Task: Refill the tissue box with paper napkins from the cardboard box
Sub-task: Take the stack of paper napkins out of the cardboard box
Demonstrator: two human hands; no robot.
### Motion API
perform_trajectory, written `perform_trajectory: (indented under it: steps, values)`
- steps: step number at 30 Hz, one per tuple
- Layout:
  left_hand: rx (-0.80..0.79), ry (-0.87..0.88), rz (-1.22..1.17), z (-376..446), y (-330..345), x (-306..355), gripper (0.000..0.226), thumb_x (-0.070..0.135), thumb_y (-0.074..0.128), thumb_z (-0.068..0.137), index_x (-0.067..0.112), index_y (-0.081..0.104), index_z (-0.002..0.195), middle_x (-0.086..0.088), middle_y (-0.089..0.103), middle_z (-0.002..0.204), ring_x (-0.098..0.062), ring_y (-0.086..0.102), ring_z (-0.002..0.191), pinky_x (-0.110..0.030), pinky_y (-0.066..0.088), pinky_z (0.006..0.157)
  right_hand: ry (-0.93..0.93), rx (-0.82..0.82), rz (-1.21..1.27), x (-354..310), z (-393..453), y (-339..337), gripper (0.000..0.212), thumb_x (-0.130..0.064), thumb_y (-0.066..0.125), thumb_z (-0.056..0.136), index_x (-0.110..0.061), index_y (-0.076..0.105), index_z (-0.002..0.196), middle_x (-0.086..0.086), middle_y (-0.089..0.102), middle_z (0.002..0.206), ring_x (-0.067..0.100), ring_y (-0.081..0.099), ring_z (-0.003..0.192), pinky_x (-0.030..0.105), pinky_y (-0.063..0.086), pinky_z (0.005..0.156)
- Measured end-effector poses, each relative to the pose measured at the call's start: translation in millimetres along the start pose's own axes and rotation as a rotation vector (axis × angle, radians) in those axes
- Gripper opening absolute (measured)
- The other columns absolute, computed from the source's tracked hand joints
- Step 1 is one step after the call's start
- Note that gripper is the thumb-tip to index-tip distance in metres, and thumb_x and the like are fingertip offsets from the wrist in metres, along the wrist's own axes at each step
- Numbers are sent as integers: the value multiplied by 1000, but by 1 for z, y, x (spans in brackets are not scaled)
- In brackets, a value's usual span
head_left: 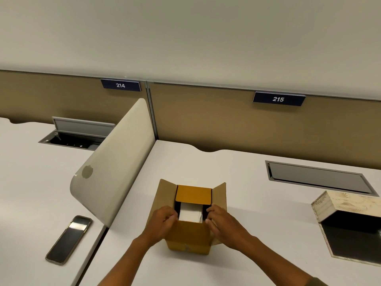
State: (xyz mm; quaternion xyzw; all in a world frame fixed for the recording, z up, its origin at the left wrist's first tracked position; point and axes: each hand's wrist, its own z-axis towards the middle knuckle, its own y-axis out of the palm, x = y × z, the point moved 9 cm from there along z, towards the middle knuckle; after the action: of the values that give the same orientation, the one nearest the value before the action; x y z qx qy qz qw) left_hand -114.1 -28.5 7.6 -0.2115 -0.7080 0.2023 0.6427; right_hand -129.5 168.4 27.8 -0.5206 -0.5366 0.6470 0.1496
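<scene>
Evidently both hands, left hand (165,218) and right hand (219,218), curled their fingers into the open brown cardboard box (188,238), apparently pinching the white paper-napkin stack (190,212) between them; a straight, even lift would suit, toward the pale patterned tissue box (338,203) standing well right on the white table (247,174).

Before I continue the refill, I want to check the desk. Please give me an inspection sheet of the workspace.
Surface: white desk, closed cable hatch.
Job's things: open cardboard box with white napkins inside; tissue box at right, open and dark inside.
Clutter: phone on the neighbouring desk.
Hands: left hand and right hand at the box's top opening, either side of the napkins.
Cables: nothing seen.
Surroundings: divider, labels 214 and 215.
</scene>
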Motion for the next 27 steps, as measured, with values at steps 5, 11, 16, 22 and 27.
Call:
perform_trajectory:
  steps: [5, 11, 16, 22, 27]
  values:
    - [-207, -43, -54, -10, 14, 2, 20, 26, 57, 68, 24, 71, 54, 1, 73, 74, -10, 69, 88, -33, 58, 78, -79, -161, 27, -25, -15, 13, 31, -37, 49, 96, -14, 68, 98, -5, 46, 137, 10, 47, 121, 23, 42, 91]
    - [-301, 15, 248, -26, 38, -10, 38, 24, 73, 69, 42, 58, 100, 14, 45, 135, -1, 41, 123, -5, 34, 92, -92, -173, -100, -31, -23, 34, 29, -42, 61, 87, -21, 61, 108, -4, 42, 143, 15, 40, 130, 28, 40, 102]
    - [-305, -17, 220, -38, 49, -12, 86, 25, 78, 73, 39, 25, 139, 12, 24, 151, -12, 29, 137, -28, 33, 112, -67, -177, -206, -25, -22, 56, 54, -42, 66, 82, -27, 48, 131, -2, 32, 151, 21, 30, 138, 36, 33, 111]
    - [-168, -175, 55, -30, 49, -6, 93, 21, 75, 81, 23, 11, 149, 4, 22, 154, -16, 27, 141, -30, 31, 112, 185, -186, 77, -8, -15, 64, 78, -44, 61, 86, -33, 16, 149, -7, 16, 159, 19, 22, 145, 38, 30, 116]
    - [-53, -398, -345, -9, 47, -7, 75, 19, 66, 89, 18, 21, 148, -10, 26, 157, -24, 28, 143, -37, 33, 110, 446, -82, 443, 10, 6, 56, 77, -38, 57, 92, -25, 11, 152, -3, 20, 159, 22, 27, 144, 38, 32, 115]
